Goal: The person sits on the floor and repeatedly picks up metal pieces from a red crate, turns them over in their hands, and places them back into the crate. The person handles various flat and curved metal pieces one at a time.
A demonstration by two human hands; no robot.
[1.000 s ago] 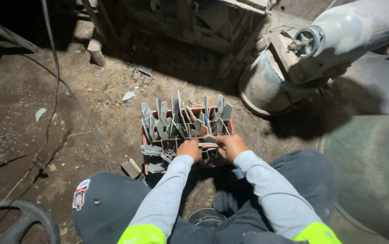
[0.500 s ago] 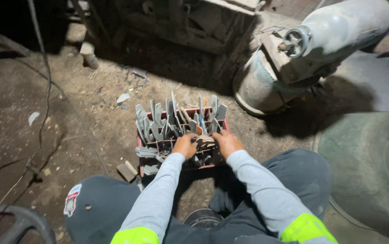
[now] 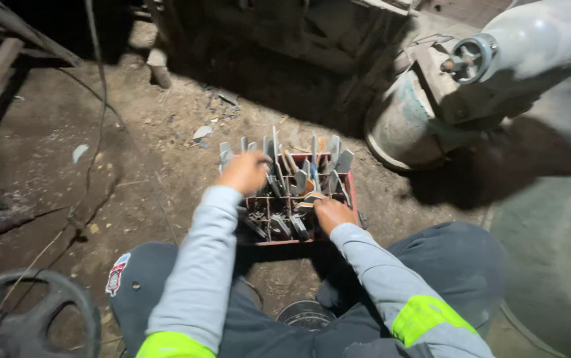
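Note:
A red divided crate stands on the dirt floor in front of my knees, its cells filled with several upright metal tools. My left hand is over the crate's far left cells, fingers curled on the tops of the tools there; whether it grips one I cannot tell. My right hand rests on the crate's near right part, its fingers down among the tools.
A grey gas cylinder lies tilted at upper right over a round drum. A dark cap sits by my left knee. A black wheel is at lower left. Debris and a cable litter the dirt floor.
My left hand has moved from the crate's near middle, beside the right hand, up to its far left cells. The right hand stays near the front. The view has shifted.

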